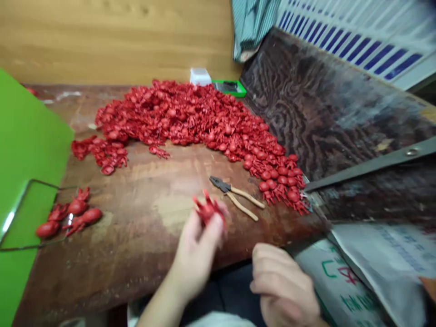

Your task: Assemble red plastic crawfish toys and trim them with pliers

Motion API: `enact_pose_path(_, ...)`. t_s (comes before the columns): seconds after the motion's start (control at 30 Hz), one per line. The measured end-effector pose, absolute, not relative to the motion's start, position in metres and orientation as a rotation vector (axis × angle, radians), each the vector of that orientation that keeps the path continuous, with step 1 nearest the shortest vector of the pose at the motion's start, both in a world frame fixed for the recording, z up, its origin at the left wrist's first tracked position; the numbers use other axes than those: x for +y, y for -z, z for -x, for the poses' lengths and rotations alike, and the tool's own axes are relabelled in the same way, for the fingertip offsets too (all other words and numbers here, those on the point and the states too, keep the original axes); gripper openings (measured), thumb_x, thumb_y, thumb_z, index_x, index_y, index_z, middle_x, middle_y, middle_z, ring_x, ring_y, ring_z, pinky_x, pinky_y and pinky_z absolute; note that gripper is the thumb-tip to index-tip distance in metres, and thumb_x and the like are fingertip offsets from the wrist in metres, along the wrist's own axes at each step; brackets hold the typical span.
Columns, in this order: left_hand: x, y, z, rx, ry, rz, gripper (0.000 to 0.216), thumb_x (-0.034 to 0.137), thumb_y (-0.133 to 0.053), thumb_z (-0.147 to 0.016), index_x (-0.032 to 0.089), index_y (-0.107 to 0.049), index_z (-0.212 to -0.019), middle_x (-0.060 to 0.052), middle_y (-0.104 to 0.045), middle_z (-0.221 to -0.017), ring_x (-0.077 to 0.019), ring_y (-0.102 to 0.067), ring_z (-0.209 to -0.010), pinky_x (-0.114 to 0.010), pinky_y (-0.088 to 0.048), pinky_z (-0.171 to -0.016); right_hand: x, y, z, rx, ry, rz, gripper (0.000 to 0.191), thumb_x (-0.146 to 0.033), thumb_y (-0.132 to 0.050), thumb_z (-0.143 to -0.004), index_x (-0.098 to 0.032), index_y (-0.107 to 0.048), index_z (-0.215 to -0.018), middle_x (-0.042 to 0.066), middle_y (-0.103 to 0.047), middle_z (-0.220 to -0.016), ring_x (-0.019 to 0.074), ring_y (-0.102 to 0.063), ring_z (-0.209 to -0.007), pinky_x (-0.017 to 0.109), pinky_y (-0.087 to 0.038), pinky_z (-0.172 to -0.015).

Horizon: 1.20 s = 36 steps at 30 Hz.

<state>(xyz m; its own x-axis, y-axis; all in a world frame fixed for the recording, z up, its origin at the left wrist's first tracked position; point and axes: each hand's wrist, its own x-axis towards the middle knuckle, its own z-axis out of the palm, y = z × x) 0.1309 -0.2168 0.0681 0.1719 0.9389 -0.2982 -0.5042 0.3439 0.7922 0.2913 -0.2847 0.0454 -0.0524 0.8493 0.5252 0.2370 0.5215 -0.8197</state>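
Note:
My left hand (199, 247) is raised over the front of the brown wooden table (143, 227), its fingers pinched on a small red plastic piece (207, 209). The hand is blurred by motion. My right hand (281, 284) hangs below the table's front edge with its fingers curled in; I cannot see anything in it. A pair of small pliers (235, 195) with pale handles lies on the table just right of the held piece. A big heap of the same red plastic pieces (197, 118) covers the far half of the table.
A few red pieces (71, 213) lie at the left by a green tray (23, 213). A dark wooden board (327, 109) leans at the right. A printed sack (361, 272) sits at the lower right. A white box (200, 76) and a green-edged object (231, 87) stand behind the heap.

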Motion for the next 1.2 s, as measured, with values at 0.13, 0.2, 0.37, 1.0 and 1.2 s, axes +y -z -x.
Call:
enact_pose_path(0.13, -0.338, -0.032, -0.136, 0.939, -0.641, -0.339, 0.065, 0.073, -0.088, -0.067, 0.023, -0.073, -0.107, -0.007, -0.07, -0.089, -0.0095, -0.048, -0.059, -0.025, -0.038, -0.053, -0.359, -0.026, -0.304, -1.561, -0.822, 1.248, 0.059, -0.059, -0.026, -0.109, -0.026, -0.049, -0.066, 0.001, -0.046, -0.05, 0.0191, -0.043, -0.045, 0.037, -0.025, -0.049)
enact_pose_path(0.2, -0.363, -0.013, -0.139, 0.996, -0.561, -0.229, 0.073, 0.076, -0.09, -0.059, 0.021, -0.07, -0.104, -0.003, -0.067, -0.086, -0.007, -0.045, -0.056, -0.023, -0.034, -0.051, -0.367, -0.039, -0.313, -1.552, -0.977, 1.269, 0.058, -0.055, -0.029, -0.109, -0.024, -0.041, -0.061, 0.0, -0.038, -0.049, 0.0184, -0.038, -0.047, 0.038, -0.023, -0.052)
enact_pose_path(0.37, -0.349, 0.009, -0.147, 0.928, -0.545, -0.237, 0.072, 0.068, -0.093, -0.062, 0.019, -0.065, -0.106, 0.007, -0.057, -0.069, -0.0041, -0.036, -0.048, -0.021, -0.027, -0.046, -0.331, -0.067, -0.307, -1.022, -1.606, 0.984, 0.054, -0.042, -0.037, -0.104, -0.023, -0.024, -0.055, -0.004, -0.018, -0.046, 0.015, -0.018, -0.044, 0.036, -0.018, -0.051)
enact_pose_path(1.0, -0.346, 0.022, -0.161, 0.961, -0.759, -0.421, 0.067, 0.088, -0.063, -0.078, 0.024, -0.044, -0.07, 0.009, -0.036, -0.056, -0.0077, -0.029, -0.046, -0.023, -0.022, -0.041, -0.277, -0.044, -0.281, -1.371, -1.538, 0.872, 0.058, -0.044, -0.044, -0.101, -0.027, -0.025, -0.05, -0.004, -0.02, -0.044, 0.0129, -0.018, -0.041, 0.034, -0.02, -0.049)
enact_pose_path(1.2, -0.347, 0.023, -0.16, 0.998, -0.775, -0.511, 0.065, 0.087, -0.056, -0.084, 0.023, -0.049, -0.074, 0.006, -0.042, -0.059, -0.0103, -0.034, -0.051, -0.026, -0.027, -0.046, -0.279, -0.027, -0.279, -1.352, -1.6, 0.872, 0.054, -0.035, -0.044, -0.101, -0.025, -0.029, -0.05, -0.004, -0.022, -0.047, 0.0133, -0.022, -0.042, 0.034, -0.021, -0.05)
